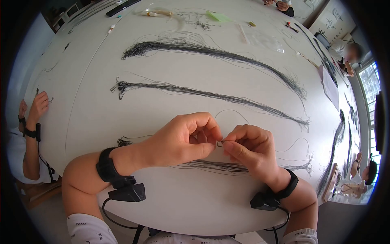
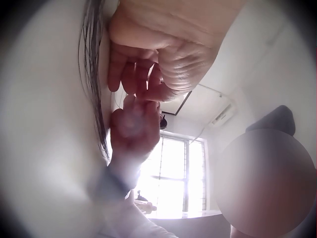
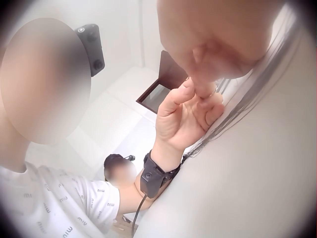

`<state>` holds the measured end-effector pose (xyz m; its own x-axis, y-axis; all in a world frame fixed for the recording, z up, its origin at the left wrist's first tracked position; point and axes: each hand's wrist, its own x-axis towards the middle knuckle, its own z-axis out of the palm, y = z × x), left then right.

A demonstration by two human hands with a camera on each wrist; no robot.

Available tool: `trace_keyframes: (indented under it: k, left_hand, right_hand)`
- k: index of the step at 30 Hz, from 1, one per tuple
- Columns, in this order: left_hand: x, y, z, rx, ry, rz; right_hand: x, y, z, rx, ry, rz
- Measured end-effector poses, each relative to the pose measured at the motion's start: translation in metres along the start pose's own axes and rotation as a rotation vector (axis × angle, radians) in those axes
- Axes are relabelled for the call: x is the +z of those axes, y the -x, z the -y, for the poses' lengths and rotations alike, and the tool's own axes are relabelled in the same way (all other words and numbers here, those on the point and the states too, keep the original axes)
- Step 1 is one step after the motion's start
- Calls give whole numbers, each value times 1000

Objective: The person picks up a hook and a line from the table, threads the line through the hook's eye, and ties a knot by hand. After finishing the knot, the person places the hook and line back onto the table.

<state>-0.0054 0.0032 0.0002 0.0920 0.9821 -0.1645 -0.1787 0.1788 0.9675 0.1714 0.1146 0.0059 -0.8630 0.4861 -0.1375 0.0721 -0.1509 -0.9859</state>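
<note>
My right hand [image 1: 254, 152] pinches a small metal fish hook [image 1: 219, 143] between thumb and forefinger, in front of my chest over the table. Right beside it is my left hand [image 1: 183, 140], its thumb and forefinger drawn together at a thin fishing line, fingertips almost meeting those of the right. The fishing line [image 1: 233, 110] arcs up behind both hands, with another loop right of the right hand. Under the hands lies a bundle of dark lines [image 1: 215, 166], partly covered by them. In the right wrist view the left hand [image 3: 181, 116] meets the blurred right fingers.
Two more bundles of hooked lines, a thin one [image 1: 211, 96] and a thicker one [image 1: 211, 51], stretch across the white table [image 1: 162, 207]. Loose hooks [image 1: 199, 24], a green piece [image 1: 218, 16] and a plastic bag [image 1: 264, 40] lie farther back. Other people sit around the table.
</note>
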Motion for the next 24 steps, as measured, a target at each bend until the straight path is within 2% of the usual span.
trace_keyframes:
  k: [2,6,9,11,15,18,20,24]
  left_hand:
    - [2,0,1,16,-3,-34]
    - [3,1,0,56,-66,-61]
    - [1,1,0,31,-6,-58]
    - [2,1,-3,5,-56,-55]
    - [3,1,0,29,-118,-49]
    - [7,2,2,108,-240,-131]
    - [7,3,3,372,-655,-193]
    - [10,3,5,439,-793,-239]
  right_hand:
    - [-2,0,2,86,-20,22]
    - [-3,0,1,85,-14,30]
    - [-1,0,-2,49,-4,25]
    - [0,0,-5,-54,34,23]
    - [-1,1,-3,-38,59,29]
    - [-1,3,1,21,169,-1]
    - [-1,3,1,28,227,-7]
    - [1,3,-1,6,270,-28]
